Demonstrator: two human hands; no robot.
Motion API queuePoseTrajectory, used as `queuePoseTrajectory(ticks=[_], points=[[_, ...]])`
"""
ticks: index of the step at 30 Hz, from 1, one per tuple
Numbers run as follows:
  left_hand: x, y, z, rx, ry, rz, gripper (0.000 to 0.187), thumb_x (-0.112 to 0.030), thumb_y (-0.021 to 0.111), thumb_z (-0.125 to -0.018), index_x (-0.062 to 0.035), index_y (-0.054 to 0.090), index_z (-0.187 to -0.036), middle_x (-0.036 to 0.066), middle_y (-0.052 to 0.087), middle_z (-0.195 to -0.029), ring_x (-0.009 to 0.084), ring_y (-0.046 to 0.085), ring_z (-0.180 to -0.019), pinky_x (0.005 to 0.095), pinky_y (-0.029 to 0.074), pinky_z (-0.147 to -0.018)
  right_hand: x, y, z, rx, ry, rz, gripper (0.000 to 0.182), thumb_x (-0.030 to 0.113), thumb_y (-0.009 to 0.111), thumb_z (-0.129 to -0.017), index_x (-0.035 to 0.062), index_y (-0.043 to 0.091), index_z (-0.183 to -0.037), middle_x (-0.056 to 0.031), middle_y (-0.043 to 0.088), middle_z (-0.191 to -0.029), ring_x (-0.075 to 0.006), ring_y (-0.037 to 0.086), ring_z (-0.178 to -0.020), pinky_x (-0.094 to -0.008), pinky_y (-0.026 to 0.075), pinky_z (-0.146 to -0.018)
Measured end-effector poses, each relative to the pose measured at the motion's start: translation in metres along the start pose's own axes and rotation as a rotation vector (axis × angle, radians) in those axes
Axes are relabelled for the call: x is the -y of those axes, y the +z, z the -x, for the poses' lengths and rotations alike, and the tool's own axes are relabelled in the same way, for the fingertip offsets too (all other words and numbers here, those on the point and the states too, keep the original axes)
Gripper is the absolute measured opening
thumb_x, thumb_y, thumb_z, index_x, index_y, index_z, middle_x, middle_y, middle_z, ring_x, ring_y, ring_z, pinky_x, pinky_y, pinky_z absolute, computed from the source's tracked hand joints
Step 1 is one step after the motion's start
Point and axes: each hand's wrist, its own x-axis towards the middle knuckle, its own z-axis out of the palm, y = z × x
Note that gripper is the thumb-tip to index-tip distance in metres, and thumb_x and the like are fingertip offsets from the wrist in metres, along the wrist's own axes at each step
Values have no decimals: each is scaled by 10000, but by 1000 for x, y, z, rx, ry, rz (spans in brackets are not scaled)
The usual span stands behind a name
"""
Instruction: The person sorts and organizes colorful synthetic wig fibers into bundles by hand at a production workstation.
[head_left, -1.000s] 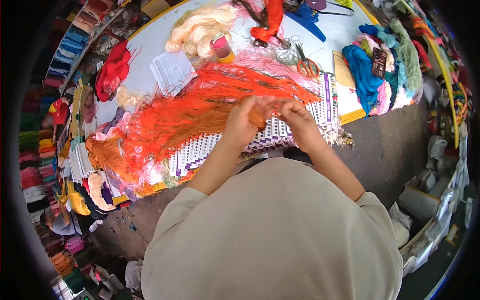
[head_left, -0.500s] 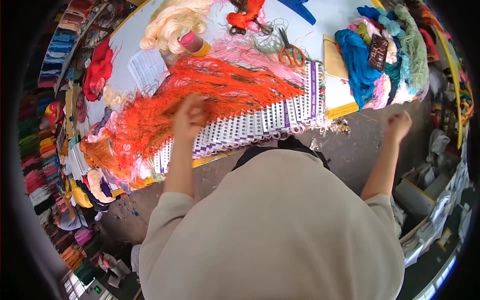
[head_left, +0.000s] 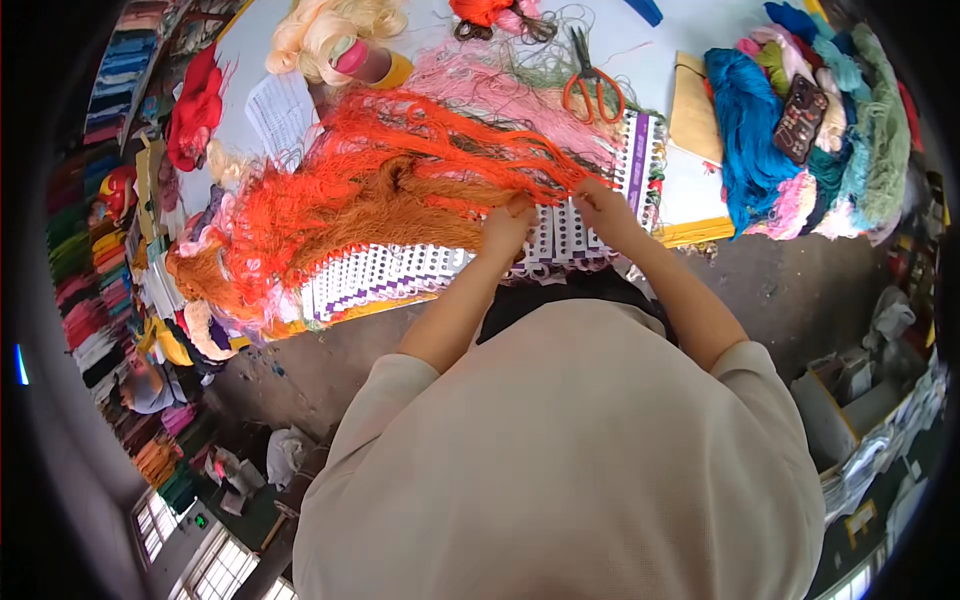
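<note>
A skein of brown thread stretches across the orange-red threads and ends in my left hand, which is closed on it. Close beside it on the right, my right hand is pinched at the edge of the orange-red strands; what its fingertips hold is too small to make out. Under both hands lies a long row of white punched cards with purple bands. Many orange-red and pink threads fan out from the cards over the table.
Orange-handled scissors lie behind the cards. A brown envelope, blue yarn and a dark patterned phone are to the right. At the left are a thread cone, a paper sheet and red yarn.
My left hand has moved right along the cards, drawing the brown skein with it. My right hand has come in from beside the table to the cards.
</note>
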Motion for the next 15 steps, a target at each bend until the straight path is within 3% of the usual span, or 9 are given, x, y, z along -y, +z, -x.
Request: queuePoseTrajectory(ticks=[1,3,4,6,8,11,13,15], points=[[-2,-4,1,-9,-8,-7,199,-164,574,-917,8,657,-974,98,687,-838,134,548,-513,259,437,-480,-2,9,-5,37,-7,54,121,199,561,-931,85,558,-971,-125,618,-697,-242,637,-631,-368,478,-577],[-4,-9,4,-106,-1,-18,198,-171,596,-859,15,659,-835,99,649,-685,170,584,-479,287,463,-477,-7,24,-13,118,-9,85,143,238,539,-934,105,554,-986,-152,631,-737,-328,640,-679,-428,494,-627],[-5,-7,4,-111,-8,-22,198,-171,596,-859,15,659,-835,99,649,-685,170,584,-479,287,463,-477,-10,29,-15,124,-7,78,143,238,539,-934,105,554,-986,-152,631,-737,-328,640,-679,-428,494,-627],[-5,-1,3,15,75,-317,170,-172,574,-911,-19,647,-919,75,646,-723,132,519,-485,253,427,-476,-17,38,-21,133,-63,248,163,263,541,-932,116,540,-1004,-155,638,-756,-353,636,-711,-453,492,-647],[-6,3,2,24,-8,-182,147,-168,587,-904,-31,621,-866,58,605,-679,128,495,-465,257,388,-444,-17,37,-23,153,-46,257,171,279,534,-935,128,532,-1015,-158,642,-771,-374,631,-737,-477,484,-660],[-11,6,4,50,-164,92,175,-161,613,-889,-54,567,-759,24,524,-591,121,447,-425,265,309,-380,-11,29,-23,211,7,190,153,244,549,-929,112,519,-1001,-139,639,-747,-326,646,-702,-441,491,-635],[-18,6,9,112,-182,185,191,-147,626,-885,-72,550,-726,8,477,-551,112,383,-382,273,242,-349,-6,25,-22,217,40,0,105,161,549,-936,78,495,-970,-54,553,-607,-159,560,-548,-316,446,-539],[-28,10,11,117,-153,164,123,-104,625,-864,-59,577,-760,2,492,-569,102,393,-405,262,263,-374,-6,24,-23,216,34,-33,108,142,555,-930,71,478,-957,-42,556,-607,-137,552,-530,-299,439,-511]])
